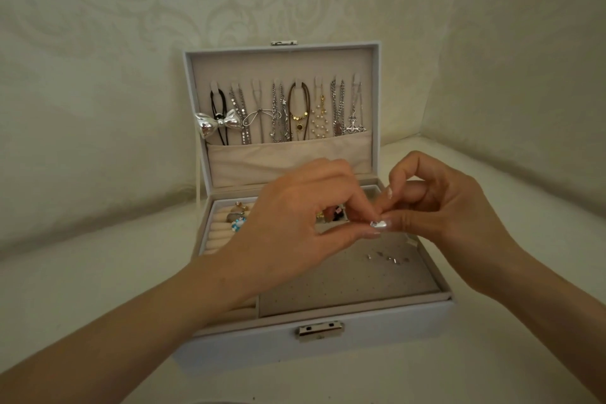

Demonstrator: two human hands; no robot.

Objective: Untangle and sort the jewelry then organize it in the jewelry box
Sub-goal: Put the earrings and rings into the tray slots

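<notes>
Jewelry box point(246, 344) open, lid upright. Left hand point(295, 216) and right hand point(436, 207) together above box tray, fingertips of both pinching small silver piece point(377, 224). Necklaces point(285, 111) hang inside box lid. Rings point(237, 216) in box rear-left rolls; studs point(388, 258) on box right panel

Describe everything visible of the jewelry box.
The jewelry box is white outside, beige-lined, with a silver clasp in front. It stands open on pale cloth, lid upright; necklaces hang inside it above a pocket. Below, rings sit at left and studs on a perforated panel. Left hand and right hand pinch a silver piece above it.
</notes>
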